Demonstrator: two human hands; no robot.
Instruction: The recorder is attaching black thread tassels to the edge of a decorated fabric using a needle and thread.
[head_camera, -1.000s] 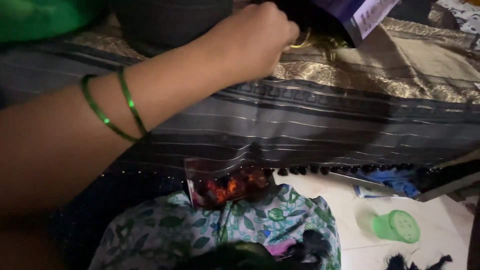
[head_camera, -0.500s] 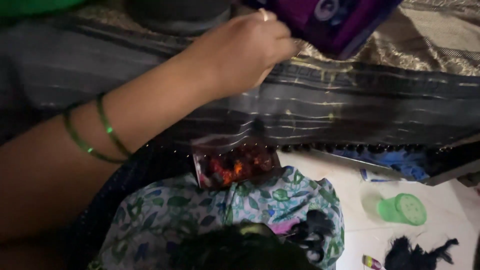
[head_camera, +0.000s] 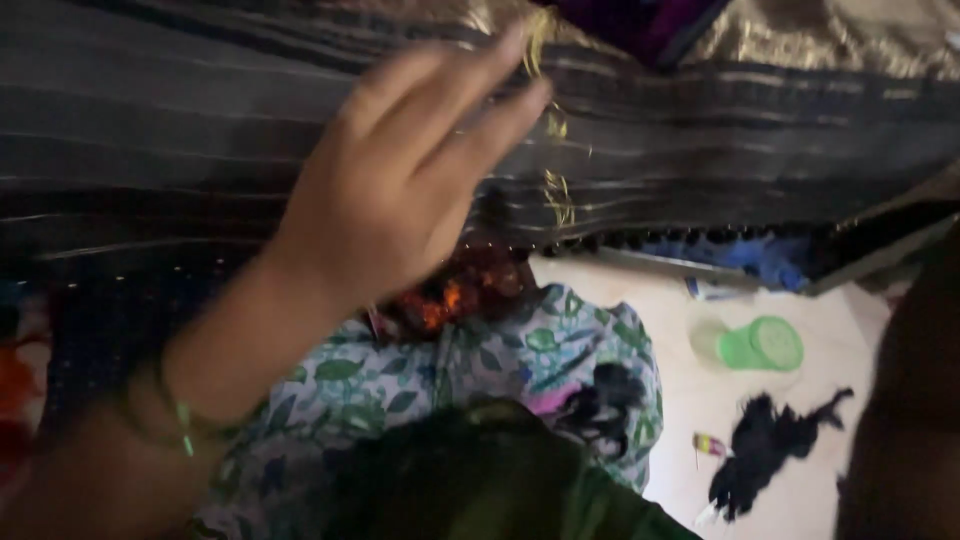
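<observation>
My left hand (head_camera: 400, 185) hung open over the dark striped cloth (head_camera: 700, 140), fingers (head_camera: 470, 85) spread and blurred, their tips at a loose strand of gold thread (head_camera: 555, 180) that trailed down the fabric; I could not tell whether I actually pinched it. Green bangles (head_camera: 180, 425) sat on that wrist. A purple packet (head_camera: 650, 25) lay at the top edge, just beyond my fingertips. Below the cloth's beaded hem lay a leaf-printed fabric (head_camera: 480, 360), and on the pale floor (head_camera: 800, 470) a green lid (head_camera: 760, 343) and a clump of black thread (head_camera: 765, 445), well apart from my hand.
</observation>
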